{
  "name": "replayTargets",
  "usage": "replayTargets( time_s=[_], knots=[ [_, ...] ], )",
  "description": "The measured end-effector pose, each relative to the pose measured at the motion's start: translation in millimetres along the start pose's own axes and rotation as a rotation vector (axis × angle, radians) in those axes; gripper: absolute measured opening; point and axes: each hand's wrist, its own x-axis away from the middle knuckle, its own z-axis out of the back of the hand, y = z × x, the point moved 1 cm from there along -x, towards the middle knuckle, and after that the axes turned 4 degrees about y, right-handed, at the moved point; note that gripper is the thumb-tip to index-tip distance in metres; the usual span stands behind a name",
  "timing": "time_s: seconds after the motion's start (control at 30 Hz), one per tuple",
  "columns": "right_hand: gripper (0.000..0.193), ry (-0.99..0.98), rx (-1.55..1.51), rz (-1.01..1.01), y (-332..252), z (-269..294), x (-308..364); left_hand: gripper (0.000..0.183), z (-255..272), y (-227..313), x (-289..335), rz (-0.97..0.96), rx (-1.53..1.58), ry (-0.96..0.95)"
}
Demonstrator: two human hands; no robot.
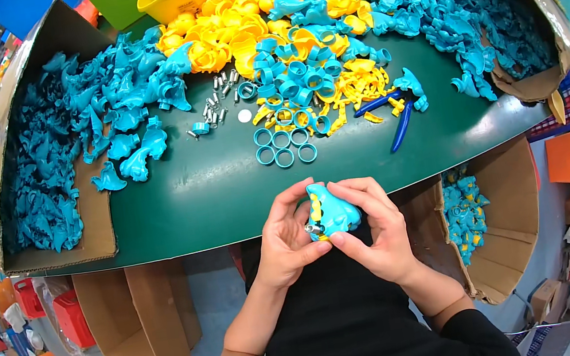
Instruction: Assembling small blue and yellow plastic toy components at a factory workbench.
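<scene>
In front of my body, just off the table's near edge, both hands hold a teal plastic toy part. It has a yellow toothed strip along its left side and a small shiny metal piece at its lower left. My left hand closes on the part's left side, thumb near the metal piece. Fingers of my right hand wrap its top and right, with the thumb pressed at the bottom. Beyond them, several teal rings lie in two short rows. Blue-handled pliers rest open to their right.
On the green table, teal shell parts spill from a carton at left and another carton at right. Yellow cups, small yellow strips and metal cylinders lie between. Lower right, a carton holds teal-and-yellow pieces.
</scene>
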Motion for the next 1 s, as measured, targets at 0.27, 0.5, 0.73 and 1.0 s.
replayTargets(
  time_s=[0.27,0.5,0.73,1.0],
  knots=[
    [0.054,-0.045,-0.070,-0.055,-2,2,1,0.083,-1,0,3,-0.026,-0.012,0.008],
    [0.054,-0.106,-0.208,-0.161,-1,4,-5,0.083,2,2,3,-0.044,-0.015,-0.007],
    [0.056,-0.111,-0.200,-0.165,-6,9,-4,0.082,3,1,3,-0.044,0.002,-0.057],
    [0.057,-0.089,-0.211,-0.174,-3,10,-1,0.080,4,0,2,-0.032,0.001,-0.079]
  ],
)
